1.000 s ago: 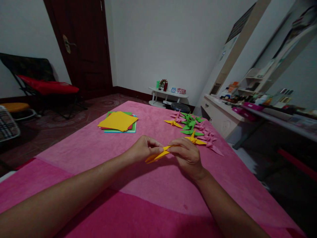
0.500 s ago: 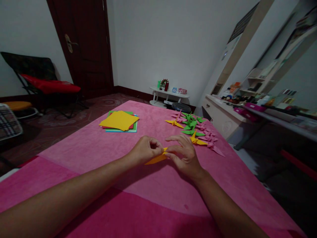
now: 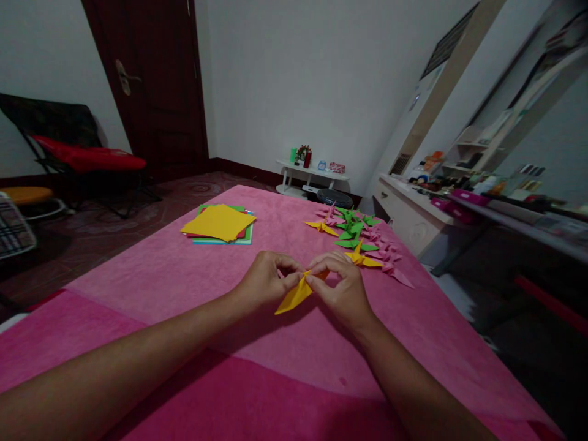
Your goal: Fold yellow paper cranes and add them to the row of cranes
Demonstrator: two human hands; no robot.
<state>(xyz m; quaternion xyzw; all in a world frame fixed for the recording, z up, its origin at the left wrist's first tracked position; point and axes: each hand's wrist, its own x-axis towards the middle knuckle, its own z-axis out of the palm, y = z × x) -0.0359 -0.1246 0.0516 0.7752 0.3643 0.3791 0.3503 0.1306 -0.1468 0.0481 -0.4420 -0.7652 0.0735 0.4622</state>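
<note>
A folded piece of yellow origami paper [image 3: 294, 296] is held above the pink cloth, its pointed end slanting down toward me. My left hand [image 3: 267, 278] pinches its upper edge between thumb and fingers. Close beside it, my right hand [image 3: 340, 285] pinches the same paper, thumb and fingertips nearly touching those of the left. Part of the paper is hidden behind the right fingers. Just beyond my right hand lies a yellow paper crane [image 3: 364, 257], with several green paper cranes [image 3: 351, 229] and pink ones [image 3: 390, 254] grouped around it.
A stack of square coloured paper [image 3: 218, 223], yellow on top, lies at the far left of the pink-covered table [image 3: 184, 275]. Farther off stand a low white table [image 3: 312, 171], a folding chair [image 3: 87, 153] and a cluttered dresser [image 3: 413, 208].
The folded yellow paper has been tilted, so more of its face shows and its point hangs lower. My right fingers have closed in from a looser, spread pose.
</note>
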